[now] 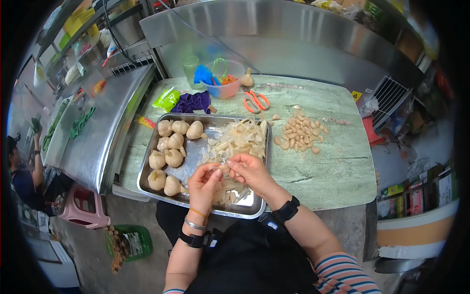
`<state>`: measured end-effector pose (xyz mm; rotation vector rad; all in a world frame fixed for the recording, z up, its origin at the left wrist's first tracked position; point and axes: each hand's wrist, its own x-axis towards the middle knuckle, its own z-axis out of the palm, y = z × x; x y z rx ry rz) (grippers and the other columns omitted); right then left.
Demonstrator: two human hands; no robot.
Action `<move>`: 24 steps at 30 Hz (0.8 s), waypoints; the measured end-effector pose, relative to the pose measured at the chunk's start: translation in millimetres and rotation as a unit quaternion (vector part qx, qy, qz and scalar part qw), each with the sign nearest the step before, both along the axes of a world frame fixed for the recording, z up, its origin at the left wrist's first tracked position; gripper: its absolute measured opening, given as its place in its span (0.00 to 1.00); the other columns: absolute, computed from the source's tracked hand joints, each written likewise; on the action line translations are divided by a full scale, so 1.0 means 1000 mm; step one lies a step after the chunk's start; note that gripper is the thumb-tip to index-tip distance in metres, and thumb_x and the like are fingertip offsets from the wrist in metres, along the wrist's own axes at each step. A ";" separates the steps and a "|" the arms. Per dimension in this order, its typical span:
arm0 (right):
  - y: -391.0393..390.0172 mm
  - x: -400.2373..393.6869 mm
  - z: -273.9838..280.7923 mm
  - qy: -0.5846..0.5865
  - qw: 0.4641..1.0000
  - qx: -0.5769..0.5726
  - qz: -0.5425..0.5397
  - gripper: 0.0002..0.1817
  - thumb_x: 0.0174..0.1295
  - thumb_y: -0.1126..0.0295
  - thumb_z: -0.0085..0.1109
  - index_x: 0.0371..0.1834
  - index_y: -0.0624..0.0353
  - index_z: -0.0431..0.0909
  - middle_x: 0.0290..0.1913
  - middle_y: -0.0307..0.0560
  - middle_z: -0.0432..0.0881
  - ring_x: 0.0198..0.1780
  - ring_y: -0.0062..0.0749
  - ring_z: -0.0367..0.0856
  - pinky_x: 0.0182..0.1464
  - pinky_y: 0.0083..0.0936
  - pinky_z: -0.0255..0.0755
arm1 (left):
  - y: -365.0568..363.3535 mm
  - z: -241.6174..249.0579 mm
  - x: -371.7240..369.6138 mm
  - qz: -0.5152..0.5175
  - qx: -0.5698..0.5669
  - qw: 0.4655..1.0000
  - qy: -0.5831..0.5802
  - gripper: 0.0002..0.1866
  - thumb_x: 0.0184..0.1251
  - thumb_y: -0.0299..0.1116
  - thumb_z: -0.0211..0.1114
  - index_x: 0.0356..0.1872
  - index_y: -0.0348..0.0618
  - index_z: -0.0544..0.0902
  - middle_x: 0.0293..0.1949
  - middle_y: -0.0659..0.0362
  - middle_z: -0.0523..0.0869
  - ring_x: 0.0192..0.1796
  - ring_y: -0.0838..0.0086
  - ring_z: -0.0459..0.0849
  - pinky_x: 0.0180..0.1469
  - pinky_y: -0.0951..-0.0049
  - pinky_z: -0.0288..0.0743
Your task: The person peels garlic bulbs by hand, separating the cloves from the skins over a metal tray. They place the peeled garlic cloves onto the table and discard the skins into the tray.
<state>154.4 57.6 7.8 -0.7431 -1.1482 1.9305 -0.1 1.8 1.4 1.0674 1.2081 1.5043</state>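
Observation:
Over the front of a metal tray [141, 182], my left hand [203, 182] and my right hand [250, 172] meet with pinched fingertips around a garlic clove [224, 168]. The clove is small and partly hidden by the fingers. Several whole garlic bulbs [174, 158] fill the left side of the tray. A heap of papery garlic skins [240, 139] covers its right side, with more skins beneath my hands. To the right of the tray, a pile of peeled garlic cloves [301, 131] lies on the green tabletop [338, 171].
Orange-handled scissors [256, 101], a clear plastic tub [229, 88], a single garlic bulb [247, 78], a purple cloth [192, 103] and a bright green packet [167, 100] lie behind the tray. A steel counter [110, 117] stands left. Another person [27, 171] is at the far left, near a pink stool [84, 207].

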 end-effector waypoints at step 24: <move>-0.004 -0.003 -0.002 -0.027 0.992 0.049 -0.109 0.09 0.64 0.68 0.60 0.42 0.61 0.76 0.31 0.42 0.82 0.22 0.12 0.65 0.25 0.10 0.59 | 0.000 0.007 0.001 0.153 0.070 0.948 0.271 0.22 0.58 0.20 0.61 0.55 0.42 0.75 0.40 0.61 0.78 0.34 0.81 0.76 0.35 0.81 0.73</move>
